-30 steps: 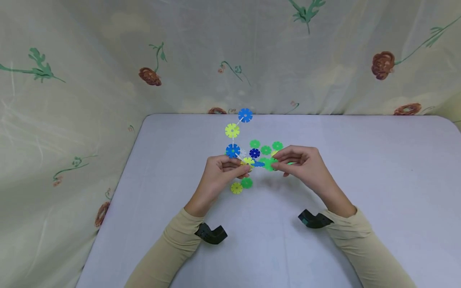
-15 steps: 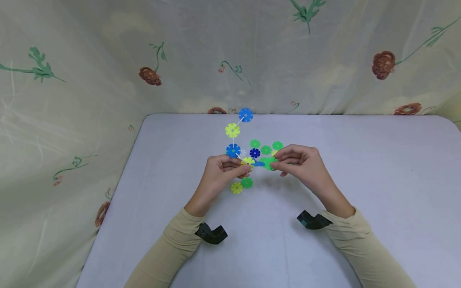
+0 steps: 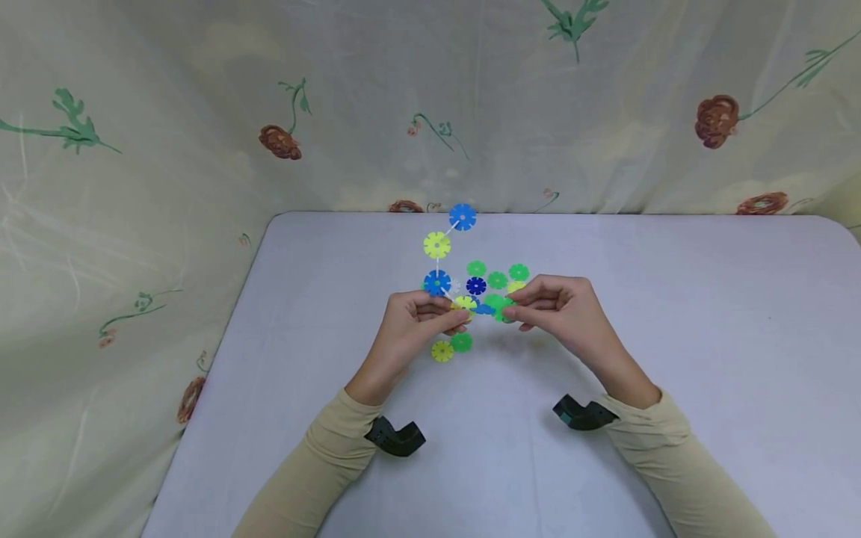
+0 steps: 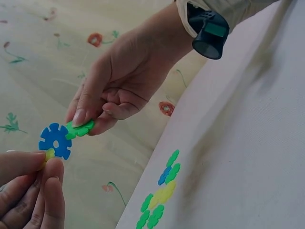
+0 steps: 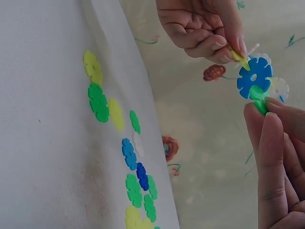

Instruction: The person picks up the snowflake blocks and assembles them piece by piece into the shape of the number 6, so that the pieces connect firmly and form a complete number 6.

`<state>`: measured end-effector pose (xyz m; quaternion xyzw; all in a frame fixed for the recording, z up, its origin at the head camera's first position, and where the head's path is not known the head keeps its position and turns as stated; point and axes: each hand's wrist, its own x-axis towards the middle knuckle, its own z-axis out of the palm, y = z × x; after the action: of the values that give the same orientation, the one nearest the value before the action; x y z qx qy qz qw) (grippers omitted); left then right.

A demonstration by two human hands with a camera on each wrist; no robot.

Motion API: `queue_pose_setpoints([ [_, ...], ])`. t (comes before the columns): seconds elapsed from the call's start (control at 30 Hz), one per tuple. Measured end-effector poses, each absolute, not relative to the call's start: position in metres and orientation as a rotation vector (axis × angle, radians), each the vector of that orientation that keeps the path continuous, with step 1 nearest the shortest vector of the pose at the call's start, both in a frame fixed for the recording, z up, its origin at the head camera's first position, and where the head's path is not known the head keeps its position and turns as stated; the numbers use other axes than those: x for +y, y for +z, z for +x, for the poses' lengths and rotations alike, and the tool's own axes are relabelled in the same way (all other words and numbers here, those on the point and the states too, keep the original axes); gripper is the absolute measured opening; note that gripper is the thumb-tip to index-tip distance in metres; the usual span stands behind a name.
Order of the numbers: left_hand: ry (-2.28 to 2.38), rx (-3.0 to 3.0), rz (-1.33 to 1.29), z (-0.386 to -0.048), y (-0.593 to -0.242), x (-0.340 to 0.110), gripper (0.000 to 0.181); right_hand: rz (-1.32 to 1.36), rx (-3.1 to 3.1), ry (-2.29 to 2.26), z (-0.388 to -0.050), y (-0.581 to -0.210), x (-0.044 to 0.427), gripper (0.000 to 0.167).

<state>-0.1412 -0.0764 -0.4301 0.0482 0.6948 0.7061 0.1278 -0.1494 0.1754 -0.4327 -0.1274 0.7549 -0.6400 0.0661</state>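
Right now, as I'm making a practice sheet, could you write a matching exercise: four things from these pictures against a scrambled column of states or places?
Things:
1. Left hand
2. Right hand
3. Dark blue disc
4. Curtain

States or places:
A. Pinches a green disc
B. Printed with flowers
C. Pinches a yellow disc
D. Lies on the table

Pairs: 1-C, 2-A, 3-D, 4-B
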Motion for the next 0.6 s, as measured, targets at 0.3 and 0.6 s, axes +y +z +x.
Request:
queue_pose_setpoints([
  [0.3, 1.999, 2.077, 0.142, -0.1406, -0.4286, -0.0777, 0.017, -0.428, 2.278, -1.942, -0.1487, -0.4362, 0.1731, 0.016],
  [0.6, 2.004, 2.054, 0.151, -0.1406, -0.4277, -0.0792, 0.017, -0.449, 2.303, -1.917, -0.1493, -0.4385, 0.1707, 0.013],
])
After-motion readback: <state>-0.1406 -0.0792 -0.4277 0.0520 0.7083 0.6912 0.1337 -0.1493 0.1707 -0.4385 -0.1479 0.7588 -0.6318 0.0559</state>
